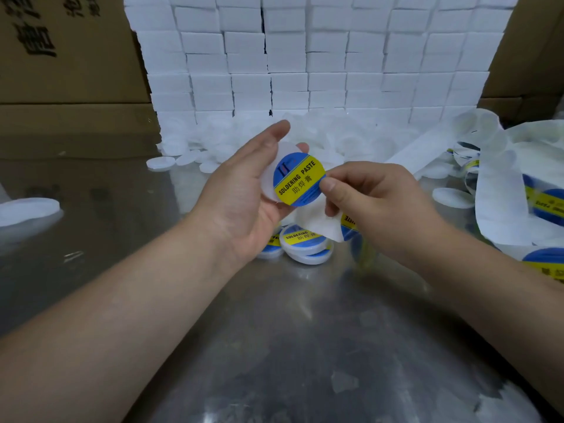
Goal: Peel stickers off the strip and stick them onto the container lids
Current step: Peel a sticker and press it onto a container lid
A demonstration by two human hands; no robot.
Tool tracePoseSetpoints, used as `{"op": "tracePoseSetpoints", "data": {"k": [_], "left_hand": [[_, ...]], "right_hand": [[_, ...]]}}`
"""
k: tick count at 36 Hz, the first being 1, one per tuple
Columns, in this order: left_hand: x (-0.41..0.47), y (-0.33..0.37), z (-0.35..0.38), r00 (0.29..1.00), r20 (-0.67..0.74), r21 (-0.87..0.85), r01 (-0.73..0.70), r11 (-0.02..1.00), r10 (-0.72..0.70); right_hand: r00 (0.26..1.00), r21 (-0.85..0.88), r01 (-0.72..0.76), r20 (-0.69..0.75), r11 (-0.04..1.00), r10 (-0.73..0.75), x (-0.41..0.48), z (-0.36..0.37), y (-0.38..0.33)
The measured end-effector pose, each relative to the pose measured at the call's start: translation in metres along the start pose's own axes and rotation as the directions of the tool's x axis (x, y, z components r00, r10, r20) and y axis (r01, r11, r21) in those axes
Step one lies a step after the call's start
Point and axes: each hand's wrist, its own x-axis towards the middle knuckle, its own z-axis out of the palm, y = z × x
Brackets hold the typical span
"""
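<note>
Left hand (241,190) gripped a lid (268,184), right hand (375,203) pinched the sticker (297,180) on. Few labelled lids (305,242) done, big blank pile (351,138) left.

Two hands (244,196) (378,203), one held lid (270,181), one sticker (297,180) on it, many loose lids (161,162).

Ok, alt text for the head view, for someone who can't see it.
A left hand holds a white lid while the right hand pinches the edge of a blue-and-yellow sticker laid on it, the strip trailing below. Beneath them, labelled lids lie on the metal table, with white boxes stacked behind.
</note>
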Motion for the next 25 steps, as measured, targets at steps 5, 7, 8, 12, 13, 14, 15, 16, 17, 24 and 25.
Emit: {"op": "tracePoseSetpoints", "data": {"k": [5, 7, 8, 12, 13, 14, 15, 16, 17, 24, 25], "left_hand": [[0.000, -0.005, 0.001, 0.998, 0.049, 0.020, 0.040, 0.999, -0.041], [0.000, -0.006, 0.001, 0.997, 0.059, 0.025, 0.046, 0.999, -0.047], [-0.001, -0.006, 0.001, 0.996, 0.071, 0.022, 0.048, 0.999, -0.050], [-0.002, -0.008, 0.001, 0.992, 0.123, 0.027, 0.037, 0.999, -0.040], [-0.002, -0.009, 0.001, 0.991, 0.133, 0.028, 0.026, 0.999, -0.029], [-0.002, -0.010, 0.002, 0.990, 0.143, 0.030, 0.012, 0.999, -0.017], [-0.003, -0.011, 0.002, 0.989, 0.150, 0.038, -0.004, 0.999, -0.002], [-0.004, -0.011, 0.003, 0.988, 0.153, 0.049, -0.020, 0.999, 0.012], [-0.003, -0.012, 0.003, 0.988, 0.153, 0.061, -0.034, 0.998, 0.024], [-0.004, -0.015, 0.004, 0.993, 0.105, 0.103, -0.061, 0.993, 0.050], [-0.004, -0.016, 0.005, 0.993, 0.100, 0.108, -0.065, 0.992, 0.054]], "right_hand": [[1.000, -0.012, -0.018, -0.013, 1.000, 0.018, 0.001, 0.000, 0.000], [1.000, -0.025, -0.023, -0.021, 0.999, 0.022, 0.002, 0.000, 0.001], [0.999, -0.032, -0.025, -0.023, 0.999, 0.024, 0.002, 0.000, 0.001], [0.999, -0.051, -0.026, -0.027, 0.998, 0.025, 0.002, 0.000, 0.003], [0.999, -0.051, -0.027, -0.025, 0.998, 0.025, 0.002, 0.001, 0.003], [0.999, -0.052, -0.027, -0.023, 0.998, 0.025, 0.002, 0.001, 0.003], [0.999, -0.054, -0.026, -0.022, 0.998, 0.024, 0.002, 0.001, 0.004], [1.000, -0.057, -0.024, -0.021, 0.998, 0.023, 0.002, 0.001, 0.004], [1.000, -0.059, -0.023, -0.021, 0.998, 0.022, 0.002, 0.001, 0.004], [1.000, -0.067, -0.027, -0.018, 0.997, 0.026, 0.003, 0.000, 0.004], [0.999, -0.069, -0.028, -0.020, 0.997, 0.026, 0.003, 0.000, 0.005]]}}
